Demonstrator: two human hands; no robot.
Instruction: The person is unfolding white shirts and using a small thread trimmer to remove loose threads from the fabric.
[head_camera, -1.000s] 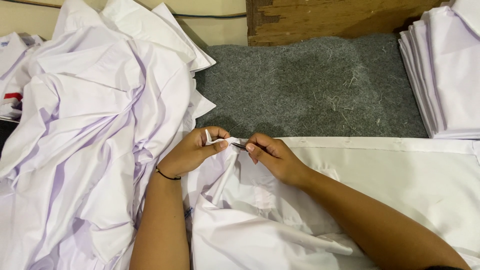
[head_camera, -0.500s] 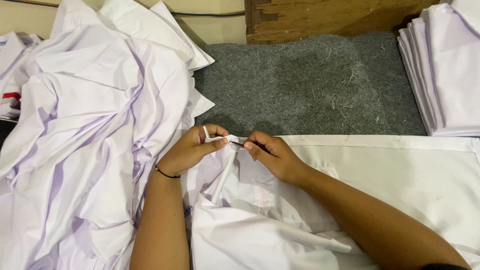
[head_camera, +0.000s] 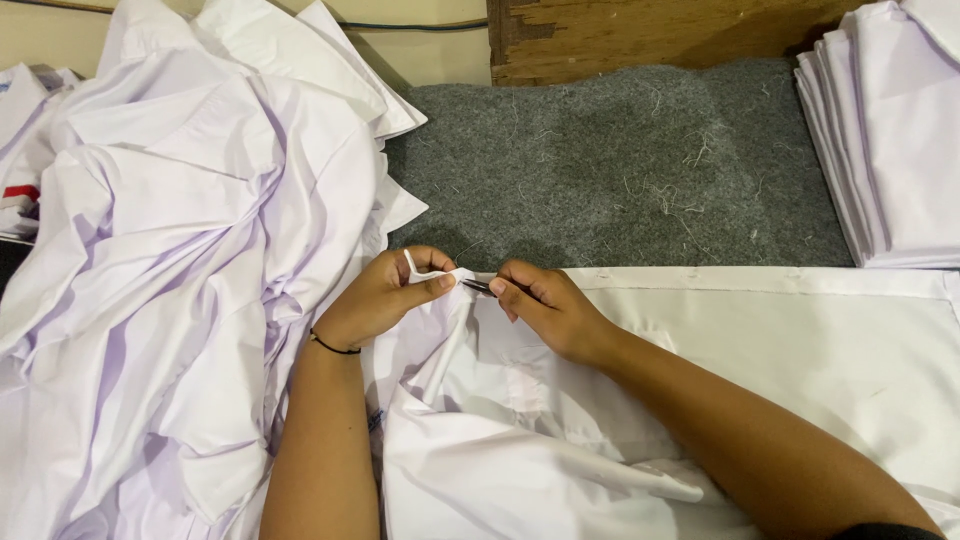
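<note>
white shirt (head_camera: 520, 400) edge pinched by left hand (head_camera: 385, 297); right hand (head_camera: 545, 305) fingers gripping small dark tool (head_camera: 477, 286)

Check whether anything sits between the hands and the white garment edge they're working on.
Nothing visible does. The left hand pinches the folded edge of the white garment, and the right hand holds a small dark tool with its tip right at that edge. The heap of white shirts lies off to the left.

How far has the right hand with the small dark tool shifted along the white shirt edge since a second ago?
No real shift: the right hand and its small dark tool sit at the same spot below the grey felt mat.
</note>
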